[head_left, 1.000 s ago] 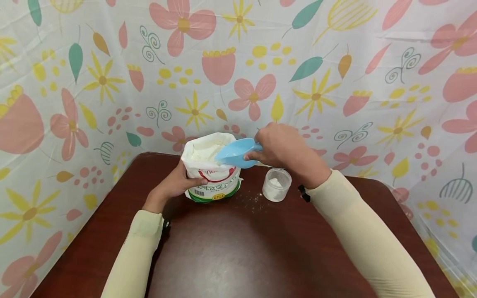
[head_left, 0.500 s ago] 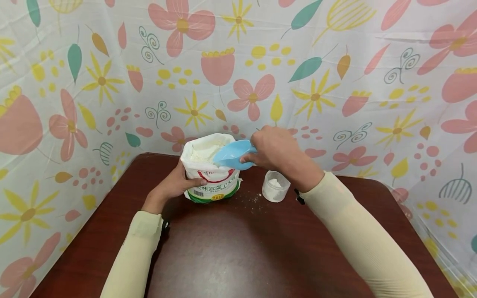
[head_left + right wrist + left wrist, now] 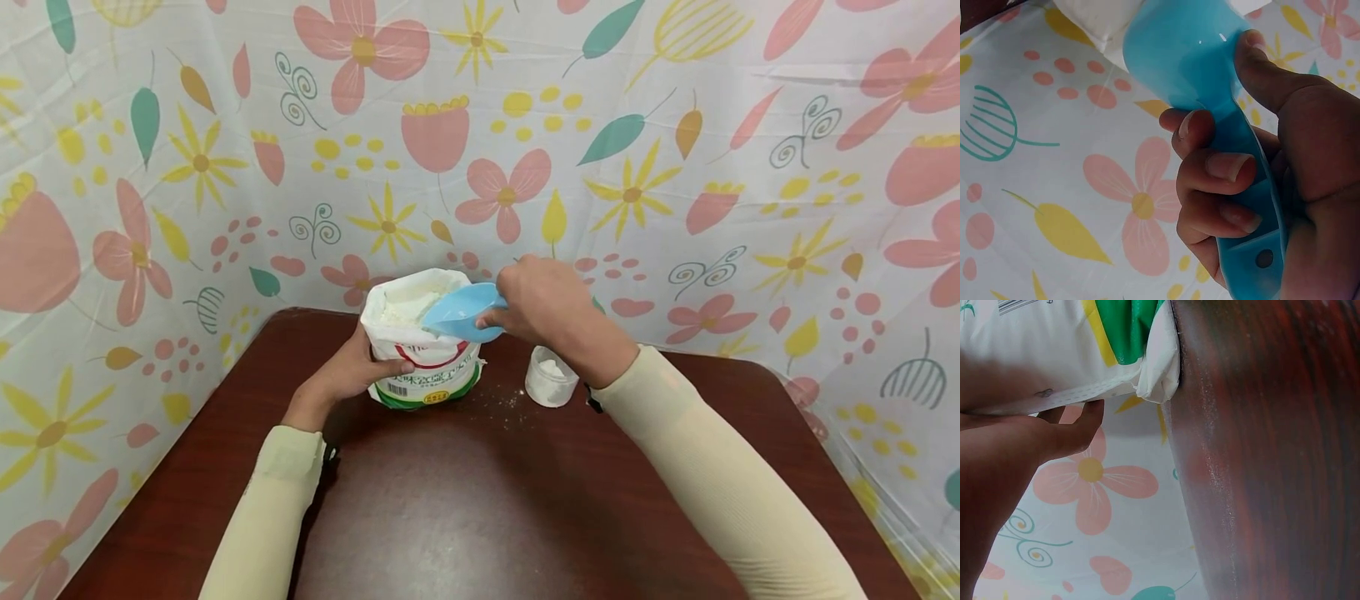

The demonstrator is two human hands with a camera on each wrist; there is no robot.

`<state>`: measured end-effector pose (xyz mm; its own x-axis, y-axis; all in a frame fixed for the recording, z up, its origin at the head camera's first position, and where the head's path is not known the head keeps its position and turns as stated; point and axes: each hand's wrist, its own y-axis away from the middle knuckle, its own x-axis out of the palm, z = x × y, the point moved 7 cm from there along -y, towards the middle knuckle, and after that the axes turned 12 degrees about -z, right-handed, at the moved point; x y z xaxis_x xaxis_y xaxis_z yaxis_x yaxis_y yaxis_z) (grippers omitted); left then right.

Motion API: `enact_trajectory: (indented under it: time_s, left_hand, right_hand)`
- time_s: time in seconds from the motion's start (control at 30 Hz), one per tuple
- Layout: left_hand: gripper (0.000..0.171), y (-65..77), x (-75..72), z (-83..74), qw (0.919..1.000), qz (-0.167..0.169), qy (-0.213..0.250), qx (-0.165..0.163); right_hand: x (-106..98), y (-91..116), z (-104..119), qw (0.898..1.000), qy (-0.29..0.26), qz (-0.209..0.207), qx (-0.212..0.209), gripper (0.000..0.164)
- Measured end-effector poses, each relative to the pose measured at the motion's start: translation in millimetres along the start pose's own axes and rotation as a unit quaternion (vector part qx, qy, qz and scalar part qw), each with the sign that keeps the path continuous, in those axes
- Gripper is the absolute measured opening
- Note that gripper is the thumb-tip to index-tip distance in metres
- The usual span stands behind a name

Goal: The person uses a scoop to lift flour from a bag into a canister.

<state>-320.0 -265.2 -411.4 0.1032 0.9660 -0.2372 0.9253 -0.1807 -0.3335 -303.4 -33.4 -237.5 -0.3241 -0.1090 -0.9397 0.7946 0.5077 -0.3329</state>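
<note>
The white bag (image 3: 435, 357) stands upright toward the left rear of the tabletop (image 3: 450, 508), its mouth open and powder (image 3: 399, 313) showing inside the rim. The left hand (image 3: 341, 372) grips its left side, thumb on the printed front and fingers reaching round behind; the tabletop's left edge lies a short way beyond that wrist. The right hand (image 3: 546, 307) grips the blue scoop (image 3: 461, 313), fingers wrapped round the handle and thumb laid against the bowl's side in the right wrist view. The scoop crosses the bag's right rim and its tip is inside the mouth; whether the tip touches the powder cannot be told. Right of the bag, with a gap between them, sits a small clear tub (image 3: 549, 385) partly filled with white powder, the right wrist passing close over its right side and partly covering it. Specks of powder (image 3: 508, 407) dot the gap. Behind both containers the flowered cloth (image 3: 495, 92) rises close to the rear edge, leaving little depth there, while the widest stretch of tabletop runs toward the near side, between the two sleeved forearms.
</note>
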Motion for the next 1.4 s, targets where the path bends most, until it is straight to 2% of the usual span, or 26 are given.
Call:
enact_trajectory:
  time_s: [0.23,0.63,1.4]
  left_hand:
    - [0.116,0.4,-0.8,-1.1,1.0,0.0,0.002,-0.001]
    - [0.117,0.7,1.1,-0.6,1.0,0.004,0.009,0.0]
    - [0.113,1.3,1.7,-3.3,1.0,0.0,-0.003,-0.001]
  right_hand:
    - [1.7,-2.7,2.6,1.0,0.003,0.004,0.012,0.056]
    - [3.8,-4.6,5.5,0.998,0.018,0.036,0.038,0.052]
    - [0.7,-7.4,19.4,0.999,0.027,0.022,0.032,0.046]
